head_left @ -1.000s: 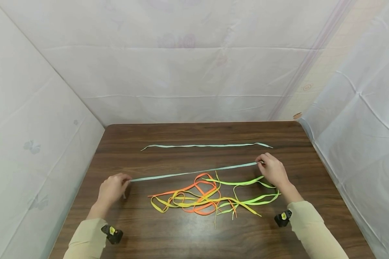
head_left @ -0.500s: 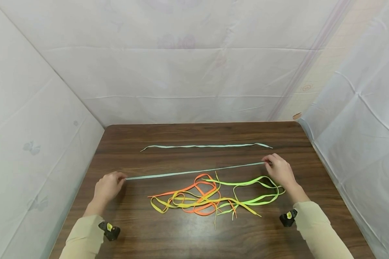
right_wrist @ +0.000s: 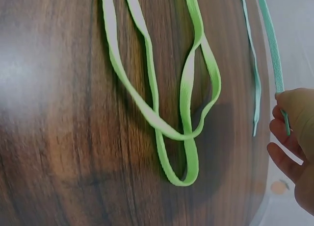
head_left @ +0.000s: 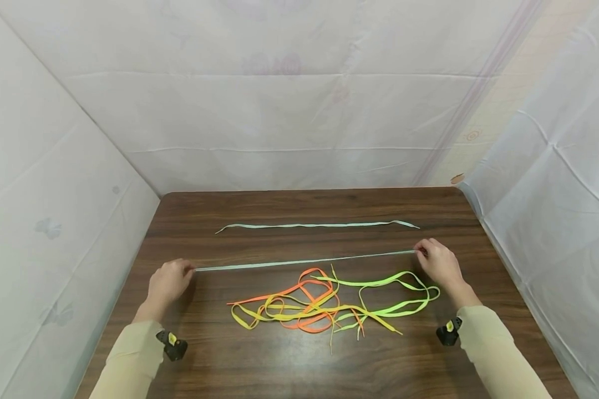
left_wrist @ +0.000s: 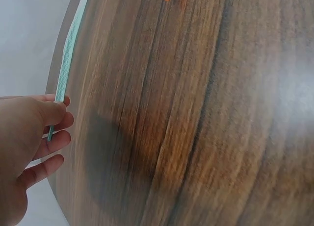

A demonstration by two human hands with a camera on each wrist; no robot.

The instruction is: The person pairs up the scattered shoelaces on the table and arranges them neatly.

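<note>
A mint-green shoelace is stretched nearly straight across the table between two hands. My left hand pinches its left end between thumb and fingers; in the left wrist view the lace's tip pokes out below the thumb. At the other end my right hand pinches the lace, and its tip sticks out past the fingers in the right wrist view. Farther back, a second mint-green shoelace lies almost straight on the table, parallel to the far edge.
Nearer than the held lace lie tangled shoelaces: orange, yellow and neon green, the green one looping to the right. They rest on a dark wood table. White sheeting surrounds the back and sides.
Both hands have moved apart, the right hand farther right and the left hand slightly left and then up the view. The held lace is straighter and more level. The other laces look nearly unchanged.
</note>
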